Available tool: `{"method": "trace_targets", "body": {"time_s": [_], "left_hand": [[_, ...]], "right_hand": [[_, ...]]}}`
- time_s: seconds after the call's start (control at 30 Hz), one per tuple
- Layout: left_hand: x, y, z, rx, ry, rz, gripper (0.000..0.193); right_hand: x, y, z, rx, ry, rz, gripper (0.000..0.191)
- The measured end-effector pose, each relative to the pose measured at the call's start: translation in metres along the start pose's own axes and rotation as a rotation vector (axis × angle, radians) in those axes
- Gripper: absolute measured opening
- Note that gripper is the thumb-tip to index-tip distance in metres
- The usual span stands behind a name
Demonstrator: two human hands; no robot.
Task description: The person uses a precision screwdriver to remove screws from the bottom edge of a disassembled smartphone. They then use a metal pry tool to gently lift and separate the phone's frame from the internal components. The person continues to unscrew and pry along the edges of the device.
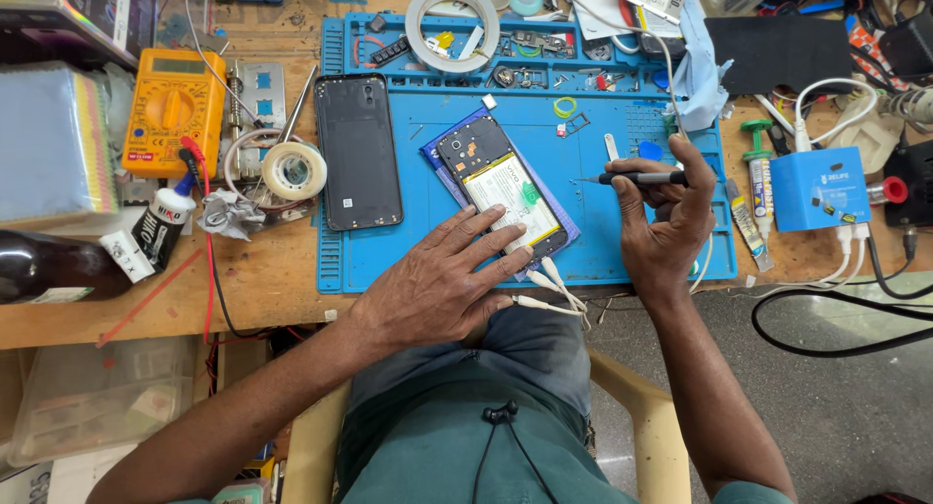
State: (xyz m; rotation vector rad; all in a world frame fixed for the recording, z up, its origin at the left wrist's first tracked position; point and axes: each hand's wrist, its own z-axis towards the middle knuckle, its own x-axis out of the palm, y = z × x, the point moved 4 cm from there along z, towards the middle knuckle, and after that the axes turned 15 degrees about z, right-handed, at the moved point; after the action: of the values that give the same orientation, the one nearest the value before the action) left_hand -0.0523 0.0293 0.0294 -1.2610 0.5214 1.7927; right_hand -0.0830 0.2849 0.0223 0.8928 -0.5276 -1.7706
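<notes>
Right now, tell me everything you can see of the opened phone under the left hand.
The phone lies back-up and open on the blue mat, set diagonally, its top toward the upper left. Its back cover is off, baring a dark inner frame with small parts around the camera end and a large pale battery filling most of the body. It rests on a dark blue sheet. The left hand lies flat, its fingers across the lower end. The right hand holds a thin black tool whose tip points toward the phone without touching it.
</notes>
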Motion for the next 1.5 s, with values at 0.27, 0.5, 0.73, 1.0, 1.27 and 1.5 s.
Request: {"method": "trace_targets", "body": {"time_s": [0.27,0.5,0.73,1.0,1.27,1.5], "left_hand": [[0.001,0.001,0.001,0.001,0.0,0.009,0.055],[0.002,0.001,-0.001,-0.008,0.006,0.003,0.055],[0.003,0.001,0.0,-0.01,0.011,0.006,0.054],[0.004,0.001,-0.001,-0.008,0.018,0.018,0.053],[0.003,0.0,0.0,-0.004,0.018,0.021,0.053],[0.0,0.001,0.0,-0.009,0.018,0.011,0.052]], "right_hand": [[-0.002,-0.002,-0.002,0.0,-0.011,0.017,0.057],[-0.004,-0.002,-0.01,0.005,-0.056,0.064,0.058],[-0.002,-0.005,-0.007,-0.015,-0.014,0.02,0.058],[-0.004,-0.002,-0.009,0.017,-0.039,-0.005,0.058],[-0.002,-0.003,-0.008,0.034,-0.021,0.005,0.059],[-0.01,-0.003,-0.018,0.095,-0.101,0.075,0.064]]}}
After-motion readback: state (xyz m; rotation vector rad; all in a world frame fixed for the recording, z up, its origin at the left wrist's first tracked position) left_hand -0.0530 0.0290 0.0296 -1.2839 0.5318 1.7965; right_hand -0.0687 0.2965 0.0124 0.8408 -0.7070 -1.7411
